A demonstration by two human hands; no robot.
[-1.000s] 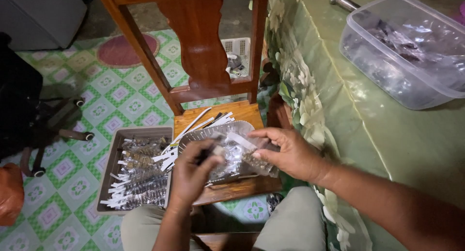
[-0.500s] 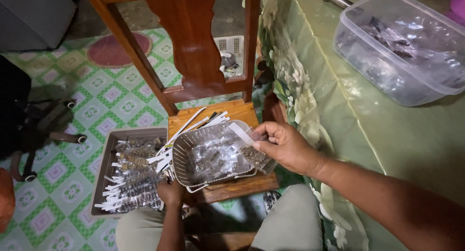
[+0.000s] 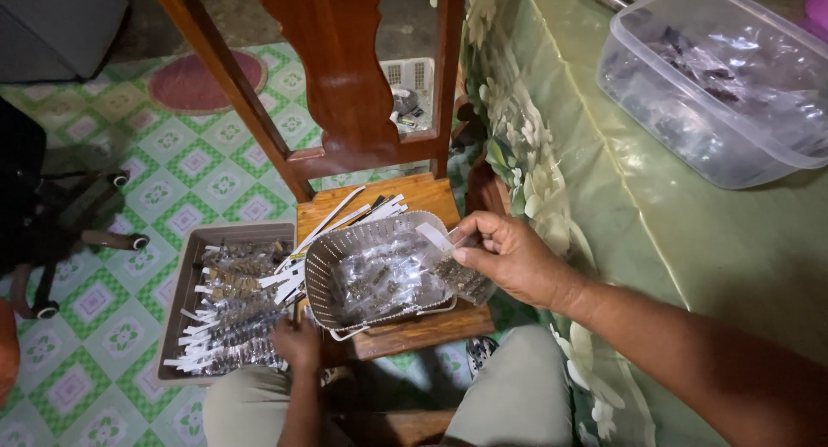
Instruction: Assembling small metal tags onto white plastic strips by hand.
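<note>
Right hand (image 3: 511,259) pinches a small clear packet (image 3: 457,273) over the right rim of the grey basket (image 3: 345,248) on the chair seat. Left hand (image 3: 297,342) grips the basket's near-left edge.

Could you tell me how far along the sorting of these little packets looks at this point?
Done: the grey tray beside the chair already holds rows of packets with white strips. In hand: the right hand pinches one small clear packet at the edge of the perforated basket, while the left hand rests at the basket's near rim. Left: many packets lie in the basket, and more bags fill the clear tub on the table.
</note>
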